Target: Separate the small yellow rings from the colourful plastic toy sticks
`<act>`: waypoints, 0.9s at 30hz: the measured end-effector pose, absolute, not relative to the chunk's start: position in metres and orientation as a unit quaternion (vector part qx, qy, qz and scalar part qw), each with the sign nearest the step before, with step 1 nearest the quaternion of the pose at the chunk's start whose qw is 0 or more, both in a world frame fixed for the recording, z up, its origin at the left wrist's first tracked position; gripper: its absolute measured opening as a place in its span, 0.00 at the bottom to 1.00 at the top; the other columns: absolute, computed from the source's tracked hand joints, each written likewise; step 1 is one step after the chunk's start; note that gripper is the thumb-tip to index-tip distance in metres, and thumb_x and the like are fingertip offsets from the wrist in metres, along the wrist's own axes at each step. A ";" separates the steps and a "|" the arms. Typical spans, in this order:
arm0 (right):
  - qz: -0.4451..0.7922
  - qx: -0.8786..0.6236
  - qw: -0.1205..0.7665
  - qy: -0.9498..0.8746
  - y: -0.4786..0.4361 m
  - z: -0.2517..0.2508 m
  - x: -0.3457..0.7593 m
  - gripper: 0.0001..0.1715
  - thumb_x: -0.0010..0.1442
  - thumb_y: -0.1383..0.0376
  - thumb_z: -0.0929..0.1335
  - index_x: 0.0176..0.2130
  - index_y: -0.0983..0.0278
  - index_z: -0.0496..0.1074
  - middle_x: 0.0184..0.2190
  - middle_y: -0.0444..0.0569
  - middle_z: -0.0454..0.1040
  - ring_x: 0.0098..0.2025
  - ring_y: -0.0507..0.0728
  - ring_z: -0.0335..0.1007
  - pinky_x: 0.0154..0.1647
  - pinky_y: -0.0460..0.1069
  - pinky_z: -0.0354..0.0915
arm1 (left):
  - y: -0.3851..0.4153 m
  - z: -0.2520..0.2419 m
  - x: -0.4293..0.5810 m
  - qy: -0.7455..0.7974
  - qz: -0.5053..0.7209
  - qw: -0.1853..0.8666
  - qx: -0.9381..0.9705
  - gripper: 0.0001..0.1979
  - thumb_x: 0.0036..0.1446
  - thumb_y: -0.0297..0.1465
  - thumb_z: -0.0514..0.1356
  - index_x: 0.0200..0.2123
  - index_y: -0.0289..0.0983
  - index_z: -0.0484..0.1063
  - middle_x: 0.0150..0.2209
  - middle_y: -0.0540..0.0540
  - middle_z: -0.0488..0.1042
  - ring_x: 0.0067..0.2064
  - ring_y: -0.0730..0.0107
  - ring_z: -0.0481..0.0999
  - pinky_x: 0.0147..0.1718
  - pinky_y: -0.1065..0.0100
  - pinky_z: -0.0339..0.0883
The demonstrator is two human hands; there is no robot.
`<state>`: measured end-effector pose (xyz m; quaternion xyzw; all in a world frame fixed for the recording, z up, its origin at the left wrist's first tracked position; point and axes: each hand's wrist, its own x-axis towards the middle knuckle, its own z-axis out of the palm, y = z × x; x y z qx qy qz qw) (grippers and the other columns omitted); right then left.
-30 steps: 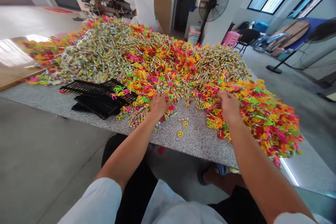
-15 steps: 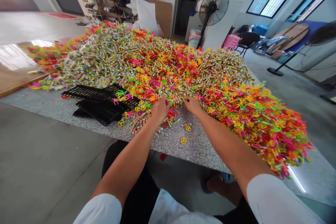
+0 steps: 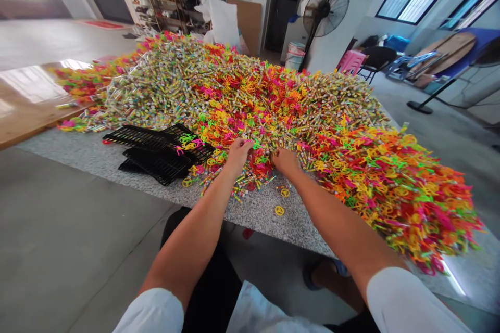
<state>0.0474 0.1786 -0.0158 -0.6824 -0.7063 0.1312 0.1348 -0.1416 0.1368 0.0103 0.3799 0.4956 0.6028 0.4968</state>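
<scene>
A broad, loose heap of small plastic pieces is spread over a speckled grey stone tabletop, and both hands are held at its near edge, close to the middle. Two kinds of piece can be made out. Slim tubes are banked at the back left and back right; they are printed in yellowish, greenish and whitish tones, pale caps are seen at their ends, and a glassy shine is given off by some at the far left. Brightly coloured openwork parts, in yellow, orange, red, pink and lime green, are massed at the right and strewn through the centre. Their form is shown most clearly by a yellow ring lying flat on bare stone, divided inside by spokes. The left hand is set among mixed pieces, its thumb and fingers brought close together, with a bit of pink visible at the tips; whether it is gripped cannot be told. The right hand is placed just beside it, fingers curled inward and partly hidden, so what is held there cannot be told. Black slotted racks are stacked unevenly left of the hands, and a few pink, green and yellow parts are scattered across them.
</scene>
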 end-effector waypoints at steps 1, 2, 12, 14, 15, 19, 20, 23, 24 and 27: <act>0.131 -0.686 0.146 -0.701 0.174 -0.014 0.051 0.16 0.63 0.60 0.66 0.45 0.64 0.79 0.46 0.60 0.79 0.49 0.64 0.76 0.50 0.52 0.66 | 0.136 0.010 -0.140 0.486 0.607 0.512 0.365 0.13 0.53 0.36 0.66 0.33 0.39 0.64 0.25 0.54 0.70 0.27 0.72 0.75 0.23 0.74 0.60; 0.131 -0.688 0.168 -0.694 0.169 -0.012 0.056 0.16 0.62 0.61 0.66 0.44 0.63 0.80 0.46 0.59 0.79 0.49 0.63 0.76 0.49 0.52 0.66 | 0.134 0.010 -0.138 0.475 0.612 0.525 0.353 0.14 0.52 0.37 0.66 0.34 0.39 0.63 0.25 0.55 0.70 0.27 0.72 0.75 0.22 0.74 0.60; 0.432 -0.506 0.550 -0.505 0.073 0.016 0.064 0.20 0.59 0.49 0.69 0.44 0.60 0.69 0.30 0.44 0.77 0.22 0.52 0.67 0.20 0.46 0.63 | 0.113 0.012 -0.111 0.336 0.622 0.650 0.277 0.12 0.49 0.28 0.70 0.36 0.35 0.72 0.33 0.47 0.78 0.38 0.68 0.82 0.43 0.66 0.75; 0.469 -0.477 0.552 -0.497 0.062 0.020 0.056 0.20 0.58 0.49 0.70 0.42 0.59 0.68 0.33 0.44 0.78 0.21 0.51 0.68 0.18 0.45 0.62 | 0.108 0.009 -0.103 0.322 0.624 0.661 0.263 0.11 0.48 0.28 0.71 0.33 0.35 0.72 0.33 0.46 0.79 0.39 0.67 0.82 0.44 0.66 0.75; 0.477 -0.471 0.550 -0.498 0.058 0.020 0.052 0.19 0.58 0.49 0.71 0.42 0.59 0.67 0.33 0.45 0.79 0.21 0.51 0.68 0.17 0.45 0.61 | 0.105 0.008 -0.100 0.315 0.625 0.667 0.256 0.11 0.48 0.29 0.71 0.32 0.35 0.72 0.33 0.46 0.79 0.39 0.67 0.82 0.43 0.66 0.76; 0.472 -0.469 0.561 -0.491 0.054 0.016 0.045 0.19 0.59 0.49 0.71 0.42 0.59 0.67 0.31 0.43 0.77 0.21 0.50 0.67 0.16 0.45 0.59 | 0.093 0.002 -0.084 0.303 0.620 0.685 0.234 0.13 0.48 0.32 0.73 0.33 0.35 0.73 0.32 0.48 0.79 0.33 0.70 0.80 0.37 0.66 0.76; 0.473 -0.469 0.567 -0.484 0.054 0.013 0.045 0.19 0.59 0.49 0.71 0.42 0.59 0.67 0.30 0.42 0.76 0.20 0.50 0.66 0.16 0.45 0.59 | 0.091 0.001 -0.080 0.306 0.619 0.686 0.232 0.14 0.48 0.33 0.73 0.33 0.36 0.73 0.31 0.48 0.78 0.32 0.71 0.79 0.37 0.67 0.76; 0.495 -0.454 0.587 -0.452 0.054 0.007 0.047 0.20 0.58 0.49 0.71 0.42 0.59 0.67 0.29 0.41 0.76 0.20 0.49 0.64 0.16 0.44 0.59 | 0.086 0.001 -0.074 0.312 0.612 0.687 0.237 0.14 0.49 0.34 0.73 0.34 0.36 0.72 0.32 0.49 0.78 0.31 0.72 0.78 0.35 0.68 0.74; 0.505 -0.445 0.593 -0.442 0.054 0.004 0.048 0.21 0.58 0.49 0.71 0.42 0.59 0.68 0.30 0.41 0.76 0.20 0.49 0.64 0.16 0.44 0.58 | 0.085 0.002 -0.072 0.312 0.609 0.688 0.240 0.15 0.49 0.34 0.73 0.34 0.37 0.72 0.32 0.49 0.78 0.30 0.72 0.78 0.34 0.68 0.74; 0.518 -0.438 0.603 -0.420 0.054 -0.001 0.049 0.23 0.56 0.48 0.72 0.43 0.59 0.69 0.30 0.40 0.76 0.20 0.48 0.64 0.17 0.44 0.58 | 0.083 0.003 -0.069 0.316 0.605 0.690 0.239 0.16 0.47 0.35 0.74 0.34 0.36 0.72 0.31 0.49 0.78 0.30 0.73 0.78 0.33 0.69 0.73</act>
